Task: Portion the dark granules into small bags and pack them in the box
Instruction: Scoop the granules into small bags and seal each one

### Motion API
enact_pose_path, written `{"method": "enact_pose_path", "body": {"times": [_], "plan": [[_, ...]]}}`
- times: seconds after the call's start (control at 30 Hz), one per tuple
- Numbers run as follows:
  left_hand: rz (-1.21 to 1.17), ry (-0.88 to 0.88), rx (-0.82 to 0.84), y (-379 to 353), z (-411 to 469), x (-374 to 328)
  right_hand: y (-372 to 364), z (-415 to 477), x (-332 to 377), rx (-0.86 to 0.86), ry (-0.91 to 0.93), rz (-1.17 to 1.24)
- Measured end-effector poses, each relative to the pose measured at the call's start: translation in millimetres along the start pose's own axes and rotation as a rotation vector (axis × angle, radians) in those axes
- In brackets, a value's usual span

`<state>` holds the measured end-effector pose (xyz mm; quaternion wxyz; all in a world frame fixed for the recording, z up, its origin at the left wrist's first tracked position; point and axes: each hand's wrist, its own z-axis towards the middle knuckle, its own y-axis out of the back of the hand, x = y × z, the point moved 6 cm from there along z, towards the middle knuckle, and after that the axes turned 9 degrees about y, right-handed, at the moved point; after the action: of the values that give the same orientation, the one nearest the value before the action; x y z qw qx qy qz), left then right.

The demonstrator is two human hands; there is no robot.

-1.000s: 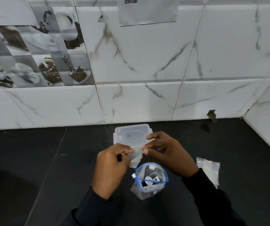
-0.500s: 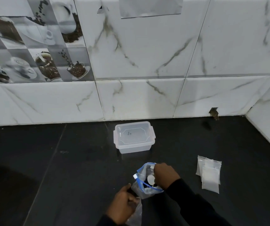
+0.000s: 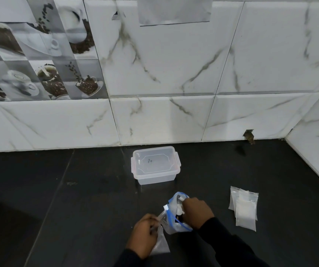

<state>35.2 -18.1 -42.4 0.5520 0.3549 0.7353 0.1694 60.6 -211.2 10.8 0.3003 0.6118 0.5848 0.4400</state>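
Two bare hands at a blue-zip bag [image 3: 174,227] near the front edge of a black countertop [image 3: 77,199]. Bag open and crumpled, mouth tilted toward the wall, a dark patch just inside, too small to make out as granules. Right hand [image 3: 198,211] at the mouth from the right side, knuckles up, fingers curled down into the plastic; hold on anything in there impossible to tell, though something small and white [image 3: 179,210] right at the fingertips. Left hand [image 3: 145,235] just left of the bag, thumb and fingers pinching the top of a small clear bag [image 3: 160,244], limp below the grip, contents unclear. Dark sleeves on both arms.

Further right, well apart from the hands, a short stack of small clear bags [image 3: 245,211] lying flat and overlapping. Behind the blue-zip bag, near the wall, a translucent plastic box [image 3: 155,164], snap lid on, a faint scribble on top.

At the back, white marble-look wall tiles [image 3: 260,64], coffee-cup picture tiles [image 3: 39,54] at upper left, a sheet of paper [image 3: 174,10] stuck up high at centre, a chipped gap [image 3: 249,135] at the foot of the wall to the right.
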Motion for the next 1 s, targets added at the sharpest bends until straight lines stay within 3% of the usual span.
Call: {"method": "enact_pose_path", "body": {"times": [0.17,0.3,0.5,0.63,0.83,1.0], "plan": [[-0.170,-0.238,-0.063,25,-11,-42,-4,1,-2,0.003,-0.013,0.032],[-0.191,-0.316,-0.063,30,-11,-64,-14,7,-2,0.062,-0.042,0.208],[-0.216,-0.218,-0.121,40,1,-42,-5,3,-20,0.096,-0.030,0.418],[-0.203,-0.097,-0.072,33,0,-13,-2,7,-27,0.051,-0.052,0.483],[-0.192,-0.019,-0.038,26,-7,-1,20,-8,-12,-0.178,-0.109,0.353],[-0.205,-0.019,-0.069,31,-12,-3,27,-13,1,-0.224,-0.048,0.249]]}}
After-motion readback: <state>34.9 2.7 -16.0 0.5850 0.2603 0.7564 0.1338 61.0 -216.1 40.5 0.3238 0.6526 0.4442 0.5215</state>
